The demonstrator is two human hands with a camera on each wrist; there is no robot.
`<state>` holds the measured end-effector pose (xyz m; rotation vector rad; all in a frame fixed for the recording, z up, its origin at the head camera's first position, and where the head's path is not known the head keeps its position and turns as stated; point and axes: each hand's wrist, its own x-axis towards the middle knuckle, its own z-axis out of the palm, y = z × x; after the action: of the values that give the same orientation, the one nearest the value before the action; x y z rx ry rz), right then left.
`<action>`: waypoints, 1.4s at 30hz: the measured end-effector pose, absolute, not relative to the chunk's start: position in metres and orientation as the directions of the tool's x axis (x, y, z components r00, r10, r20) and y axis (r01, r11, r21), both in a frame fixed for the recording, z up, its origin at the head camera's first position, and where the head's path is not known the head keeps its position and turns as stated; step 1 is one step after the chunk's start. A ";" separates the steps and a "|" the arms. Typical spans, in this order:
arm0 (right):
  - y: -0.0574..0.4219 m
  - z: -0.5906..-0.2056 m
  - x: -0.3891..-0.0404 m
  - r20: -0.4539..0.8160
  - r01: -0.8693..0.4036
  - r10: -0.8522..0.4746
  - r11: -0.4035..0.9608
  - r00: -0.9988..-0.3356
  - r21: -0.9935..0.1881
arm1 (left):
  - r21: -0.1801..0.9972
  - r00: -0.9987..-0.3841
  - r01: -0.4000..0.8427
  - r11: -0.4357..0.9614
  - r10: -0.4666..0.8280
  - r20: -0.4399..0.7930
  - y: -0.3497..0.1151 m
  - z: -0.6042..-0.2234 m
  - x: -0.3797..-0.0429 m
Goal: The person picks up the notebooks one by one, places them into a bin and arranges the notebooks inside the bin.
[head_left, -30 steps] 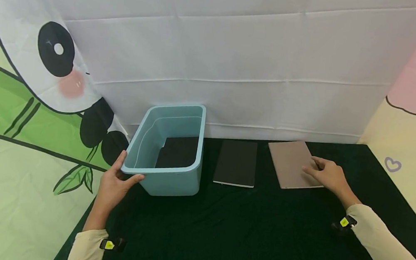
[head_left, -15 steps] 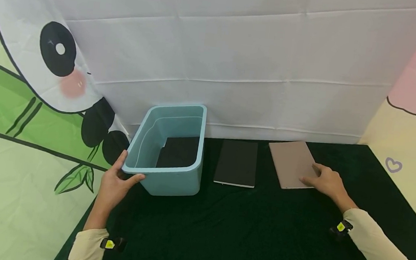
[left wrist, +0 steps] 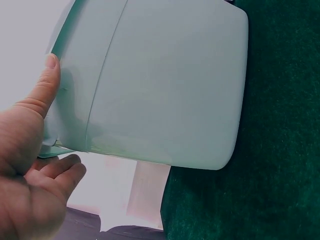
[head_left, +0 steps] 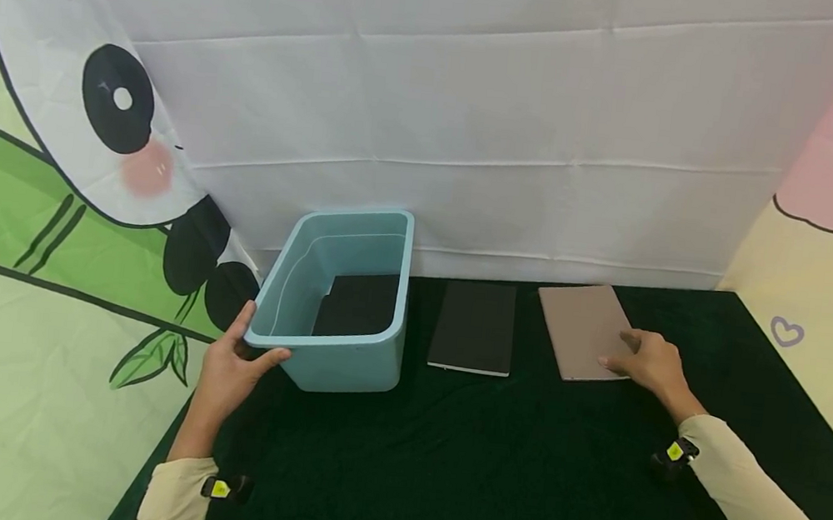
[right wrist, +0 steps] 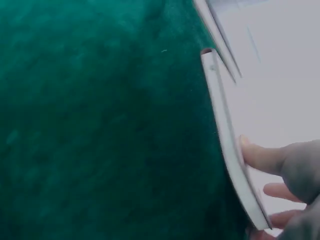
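Note:
My left hand (head_left: 227, 372) grips the near left corner of a light blue plastic bin (head_left: 353, 367), thumb along the front rim and fingers round the left side. The left wrist view shows the thumb (left wrist: 46, 87) at the bin's rim, the other fingers partly behind the corner. Inside the bin lies a black item (head_left: 358, 305), flat and notebook-like. At the right, my right hand (head_left: 653, 366) holds the right edge of a pinkish-beige notebook (head_left: 581, 330), thumb on the cover, fingers curled at its side. The right wrist view shows the notebook's page edge (right wrist: 227, 135) beside the thumb.
A black notebook (head_left: 473, 328) lies flat between the bin and the beige notebook. A dark green cloth (head_left: 472, 466) covers the table. Behind stands a white fabric backdrop (head_left: 476, 115), with cartoon-printed cloth (head_left: 83, 278) at the left.
My right hand has slid right and slightly nearer, from over the beige notebook's cover to its right edge. My left hand and the bin have stayed in place.

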<state>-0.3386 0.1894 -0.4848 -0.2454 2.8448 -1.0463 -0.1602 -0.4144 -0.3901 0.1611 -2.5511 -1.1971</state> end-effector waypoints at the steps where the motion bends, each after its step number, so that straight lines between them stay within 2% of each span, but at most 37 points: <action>1: 0.190 -0.483 -0.338 -0.050 -0.098 -0.175 0.739 -0.983 -0.667 | 0.766 -0.943 0.033 0.642 -0.233 0.236 -0.414 -0.390 -0.160; 6: 0.192 -0.474 -0.342 -0.137 -0.003 -0.160 0.660 -0.978 -0.752 | 0.768 -0.943 0.036 0.639 -0.233 0.238 -0.414 -0.391 -0.161; 13: 0.194 -0.460 -0.344 -0.246 0.085 -0.214 0.566 -0.945 -0.820 | 0.768 -0.944 0.038 0.639 -0.229 0.238 -0.415 -0.391 -0.161; 18: 0.198 -0.449 -0.338 -0.287 0.132 -0.262 0.484 -0.921 -0.865 | 0.753 -0.946 0.035 0.657 -0.222 0.238 -0.414 -0.392 -0.161; 27: 0.202 -0.444 -0.339 -0.265 0.196 -0.404 0.204 -0.875 -0.959 | 0.743 -0.943 0.039 0.669 -0.222 0.249 -0.416 -0.393 -0.163; 33: 0.201 -0.445 -0.338 -0.250 0.296 -0.425 -0.045 -0.870 -0.954 | 0.745 -0.942 0.042 0.665 -0.223 0.252 -0.416 -0.393 -0.163; 42: 0.190 -0.437 -0.329 -0.252 0.367 -0.387 -0.257 -0.887 -0.894 | 0.744 -0.942 0.056 0.666 -0.211 0.259 -0.417 -0.392 -0.163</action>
<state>-0.3289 0.1904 -0.4367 -0.0254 1.5382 -2.1717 -0.1628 -0.4166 -0.3916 0.1236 -2.5592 -1.1587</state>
